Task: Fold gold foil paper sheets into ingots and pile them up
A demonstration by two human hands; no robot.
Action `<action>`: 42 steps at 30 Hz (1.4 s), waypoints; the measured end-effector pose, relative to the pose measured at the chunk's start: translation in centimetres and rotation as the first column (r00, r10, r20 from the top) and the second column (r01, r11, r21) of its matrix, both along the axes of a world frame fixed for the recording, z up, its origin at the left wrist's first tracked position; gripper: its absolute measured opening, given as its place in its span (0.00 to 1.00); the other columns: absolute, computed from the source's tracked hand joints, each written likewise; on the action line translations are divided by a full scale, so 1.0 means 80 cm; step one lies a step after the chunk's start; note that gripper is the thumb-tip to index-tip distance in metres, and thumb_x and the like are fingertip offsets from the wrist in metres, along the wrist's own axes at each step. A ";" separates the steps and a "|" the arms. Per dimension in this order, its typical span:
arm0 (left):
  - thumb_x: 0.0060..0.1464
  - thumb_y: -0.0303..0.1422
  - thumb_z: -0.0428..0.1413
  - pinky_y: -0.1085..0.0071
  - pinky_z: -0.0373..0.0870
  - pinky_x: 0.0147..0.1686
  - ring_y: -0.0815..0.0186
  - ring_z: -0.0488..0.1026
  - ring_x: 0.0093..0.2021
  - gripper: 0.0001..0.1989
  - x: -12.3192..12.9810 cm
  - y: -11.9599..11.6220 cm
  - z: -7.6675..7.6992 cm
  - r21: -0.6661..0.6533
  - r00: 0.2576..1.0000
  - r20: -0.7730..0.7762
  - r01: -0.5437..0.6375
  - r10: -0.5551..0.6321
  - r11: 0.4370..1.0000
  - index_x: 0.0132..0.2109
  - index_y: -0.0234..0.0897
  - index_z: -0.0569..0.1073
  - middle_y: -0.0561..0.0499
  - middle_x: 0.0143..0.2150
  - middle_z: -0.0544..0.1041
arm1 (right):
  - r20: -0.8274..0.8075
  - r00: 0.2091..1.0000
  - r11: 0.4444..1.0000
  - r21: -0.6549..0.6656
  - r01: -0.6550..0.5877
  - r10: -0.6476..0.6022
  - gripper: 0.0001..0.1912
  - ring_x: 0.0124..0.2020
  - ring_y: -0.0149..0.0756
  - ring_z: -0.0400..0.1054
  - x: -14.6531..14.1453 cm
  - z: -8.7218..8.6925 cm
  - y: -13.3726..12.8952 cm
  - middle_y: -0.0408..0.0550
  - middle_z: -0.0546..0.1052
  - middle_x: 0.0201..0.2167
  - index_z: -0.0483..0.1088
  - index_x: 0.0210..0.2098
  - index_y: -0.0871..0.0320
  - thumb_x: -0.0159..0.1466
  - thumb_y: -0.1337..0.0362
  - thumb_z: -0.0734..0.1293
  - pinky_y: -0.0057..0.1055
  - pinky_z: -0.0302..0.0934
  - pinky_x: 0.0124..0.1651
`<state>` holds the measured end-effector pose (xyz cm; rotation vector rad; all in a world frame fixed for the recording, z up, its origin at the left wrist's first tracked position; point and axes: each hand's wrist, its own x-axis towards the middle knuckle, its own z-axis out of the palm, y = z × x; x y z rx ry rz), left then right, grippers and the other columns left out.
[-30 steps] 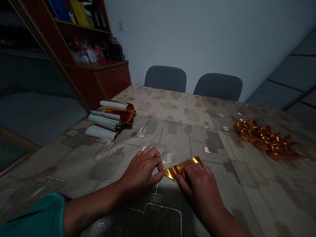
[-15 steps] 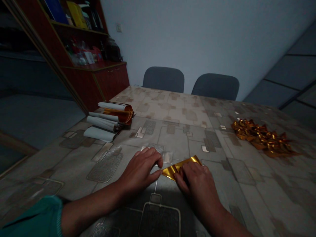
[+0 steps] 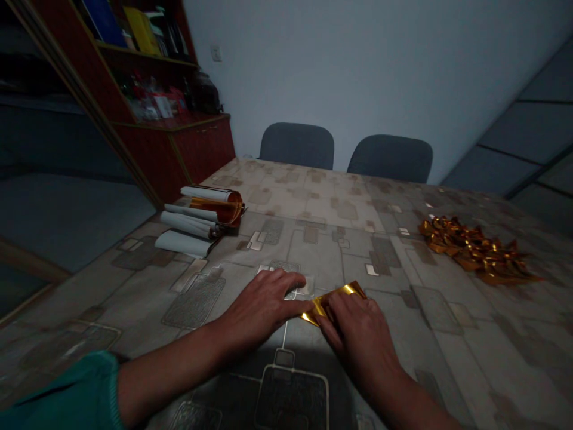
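Observation:
A folded piece of gold foil paper [image 3: 320, 306] lies on the table in front of me. My right hand [image 3: 360, 328] covers its right part, with curled fingers and thumb pressed onto it. From the left, my left hand [image 3: 266, 301] reaches in with its thumb stretched out against the paper's left tip. The index finger stays raised above that thumb, with a gap between them. Part of the paper is hidden under my right hand.
Several folded gold foil pieces [image 3: 477, 249] sit in a cluster at the right. A stack of bent white-backed gold sheets [image 3: 192, 218] lies at the left. Two grey chairs [image 3: 296, 145] stand behind the patterned table [image 3: 295, 197], with a red-brown cabinet [image 3: 203, 146] at the back left.
My left hand has shifted right, and its thumb now overlaps the foil's left tip. Its index finger has straightened away from the thumb. My right hand has hardly moved.

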<state>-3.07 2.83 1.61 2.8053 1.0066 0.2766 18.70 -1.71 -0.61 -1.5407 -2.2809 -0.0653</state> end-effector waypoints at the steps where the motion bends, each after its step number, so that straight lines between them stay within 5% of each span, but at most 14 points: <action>1: 0.66 0.34 0.53 0.59 0.59 0.51 0.55 0.65 0.55 0.17 -0.001 0.001 -0.001 -0.005 1.000 0.005 -0.003 0.003 1.000 0.57 0.62 0.71 0.49 0.59 0.68 | -0.014 0.999 0.999 -0.020 -0.029 0.028 0.04 0.33 0.45 0.71 0.003 0.001 -0.001 0.46 0.76 0.31 0.69 0.35 0.55 0.62 0.67 0.70 0.37 0.53 0.36; 6: 0.65 0.35 0.54 0.58 0.60 0.51 0.54 0.65 0.55 0.15 0.000 0.013 0.001 0.003 0.999 0.024 0.034 -0.034 0.999 0.55 0.62 0.74 0.48 0.60 0.68 | -0.135 0.976 0.973 -0.130 -0.191 0.173 0.12 0.38 0.46 0.72 0.019 0.009 -0.009 0.48 0.79 0.38 0.71 0.45 0.55 0.62 0.72 0.70 0.41 0.59 0.42; 11: 0.65 0.35 0.55 0.59 0.60 0.52 0.55 0.65 0.55 0.13 0.006 0.030 0.009 0.077 0.995 0.026 0.094 -0.096 0.993 0.53 0.60 0.76 0.50 0.63 0.67 | -0.183 0.969 0.950 -0.232 -0.208 0.167 0.10 0.41 0.46 0.72 0.011 0.016 -0.016 0.50 0.79 0.39 0.73 0.44 0.58 0.63 0.72 0.68 0.44 0.63 0.45; 16: 0.64 0.35 0.56 0.62 0.59 0.50 0.57 0.65 0.53 0.14 0.007 0.031 0.009 0.122 0.994 -0.019 0.105 -0.103 0.987 0.53 0.61 0.76 0.51 0.63 0.68 | -0.112 0.971 0.944 -0.232 -0.234 0.213 0.15 0.40 0.45 0.70 0.013 0.020 -0.022 0.51 0.76 0.38 0.73 0.48 0.58 0.61 0.72 0.69 0.42 0.65 0.43; 23: 0.66 0.36 0.53 0.59 0.61 0.50 0.56 0.67 0.54 0.15 0.001 0.033 0.001 0.160 0.993 -0.040 0.119 -0.114 0.980 0.56 0.62 0.73 0.49 0.63 0.68 | -0.018 0.932 0.905 -0.234 -0.355 0.361 0.32 0.49 0.50 0.65 0.035 0.023 -0.028 0.54 0.72 0.51 0.63 0.62 0.55 0.61 0.68 0.72 0.48 0.63 0.50; 29: 0.70 0.31 0.46 0.57 0.65 0.53 0.57 0.69 0.55 0.15 0.007 -0.009 0.000 0.199 0.993 0.080 0.065 -0.082 0.978 0.59 0.38 0.69 0.44 0.60 0.73 | -0.046 0.935 0.907 -0.230 -0.353 0.352 0.32 0.48 0.49 0.64 0.030 0.017 -0.028 0.53 0.72 0.51 0.63 0.62 0.56 0.60 0.69 0.73 0.46 0.64 0.49; 32: 0.69 0.28 0.45 0.61 0.69 0.51 0.59 0.71 0.53 0.16 0.011 -0.038 -0.013 0.185 0.991 0.112 0.048 -0.070 0.982 0.59 0.38 0.67 0.46 0.55 0.76 | -0.047 0.935 0.913 -0.201 -0.354 0.352 0.35 0.46 0.50 0.65 0.027 0.014 -0.029 0.54 0.73 0.50 0.63 0.63 0.58 0.58 0.68 0.74 0.47 0.64 0.48; 34: 0.66 0.25 0.46 0.56 0.67 0.57 0.57 0.70 0.57 0.19 0.012 -0.047 -0.022 0.193 0.995 0.072 0.050 -0.065 0.980 0.62 0.36 0.64 0.43 0.58 0.74 | -0.032 0.935 0.919 -0.175 -0.352 0.352 0.36 0.45 0.50 0.65 0.026 0.012 -0.028 0.55 0.74 0.48 0.63 0.62 0.60 0.57 0.66 0.75 0.47 0.64 0.46; 42: 0.53 0.36 0.63 0.45 0.66 0.56 0.47 0.70 0.55 0.29 0.013 -0.042 -0.029 0.117 0.997 0.037 0.065 -0.070 0.991 0.59 0.31 0.66 0.37 0.57 0.73 | -0.025 0.929 0.905 -0.220 -0.365 0.369 0.34 0.46 0.49 0.65 0.028 0.027 -0.028 0.55 0.74 0.47 0.64 0.62 0.59 0.59 0.66 0.74 0.46 0.61 0.47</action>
